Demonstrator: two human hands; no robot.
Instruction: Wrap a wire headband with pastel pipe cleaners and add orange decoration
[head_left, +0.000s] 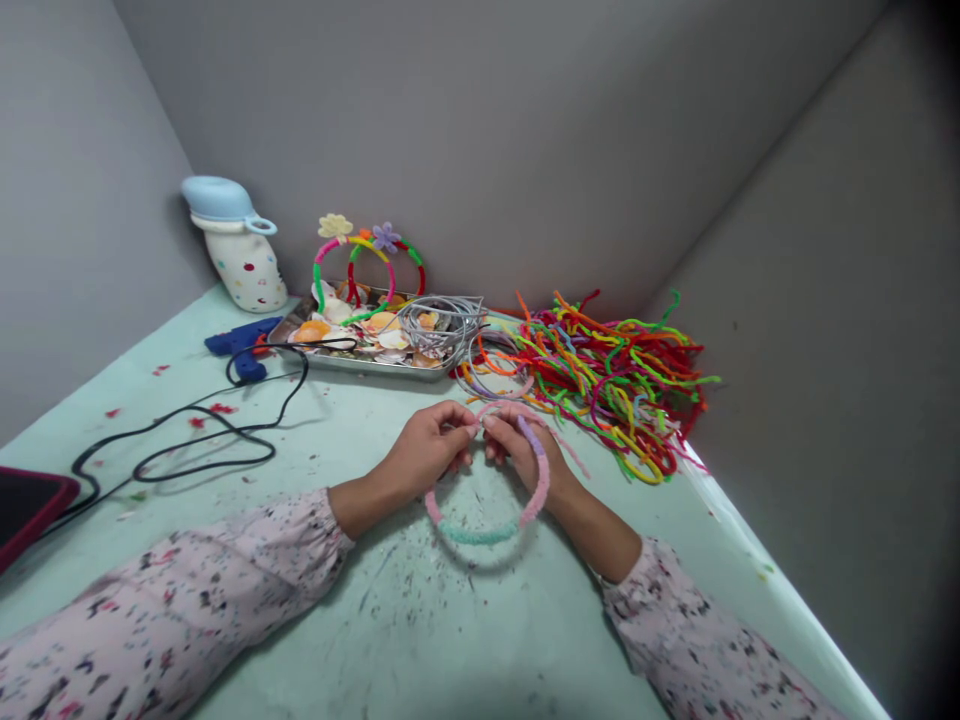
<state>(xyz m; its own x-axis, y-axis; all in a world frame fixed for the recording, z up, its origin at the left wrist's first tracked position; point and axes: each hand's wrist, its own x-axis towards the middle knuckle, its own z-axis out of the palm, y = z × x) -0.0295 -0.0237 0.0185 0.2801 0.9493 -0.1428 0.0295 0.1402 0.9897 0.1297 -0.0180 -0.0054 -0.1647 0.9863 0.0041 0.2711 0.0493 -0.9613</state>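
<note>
Between my two hands is a fuzzy ring wrapped in pink, mint green and lilac pipe cleaner, tilted above the table. My left hand is closed, its thumb and forefinger pinching the far side of the ring. Close beside it, almost touching, my right hand pinches the same side with thumb and fingers. A loose pink pipe cleaner trails out behind the right hand toward the right. The exact spot where the fingertips meet the ring is partly hidden by the fingers.
Behind my hands lies a metal tray with shells, grey wire coils and two finished-looking flower rings. A pile of pipe cleaners spreads to the right. On the left are a blue glue gun, black cable, bottle and dark-red-edged device.
</note>
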